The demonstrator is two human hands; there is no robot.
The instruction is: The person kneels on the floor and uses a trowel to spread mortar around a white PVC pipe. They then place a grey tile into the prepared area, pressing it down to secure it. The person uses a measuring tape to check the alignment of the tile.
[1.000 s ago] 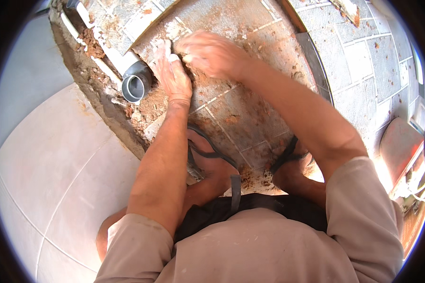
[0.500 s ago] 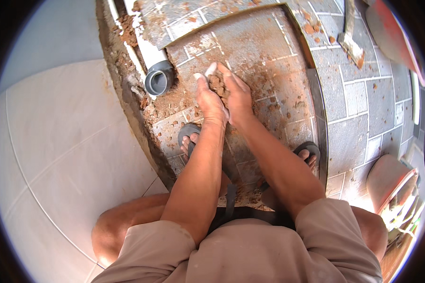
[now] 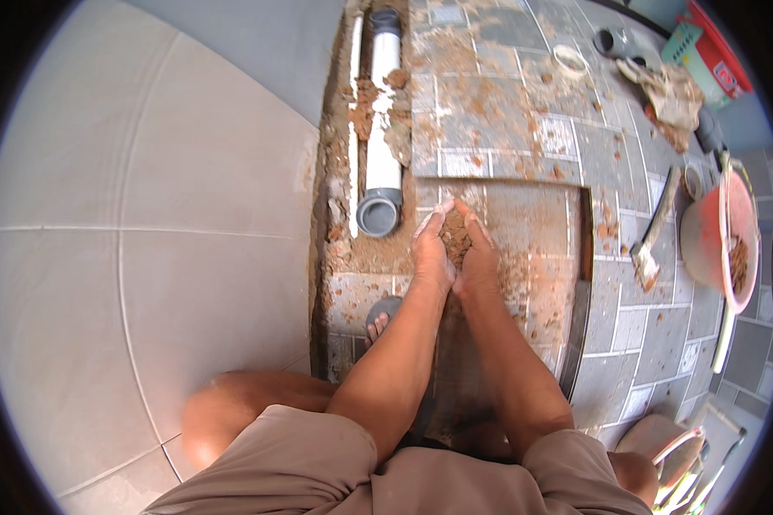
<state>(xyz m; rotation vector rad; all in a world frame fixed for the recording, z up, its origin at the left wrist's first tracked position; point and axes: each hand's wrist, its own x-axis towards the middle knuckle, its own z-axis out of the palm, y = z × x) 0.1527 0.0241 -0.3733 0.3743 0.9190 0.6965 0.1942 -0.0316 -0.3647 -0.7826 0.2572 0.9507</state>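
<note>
Brown soil lies cupped between your left hand and right hand, over the tiled floor; its visible strip runs lengthwise away from you. Fingers curl around it, tips close together, wrists near touching. Grey pipe elbow near, left.

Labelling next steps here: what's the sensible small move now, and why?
Probably carry the loose soil rightward to the pink bucket: left hand and right hand cup it together, and similar brown clods lie inside that bucket.
</note>
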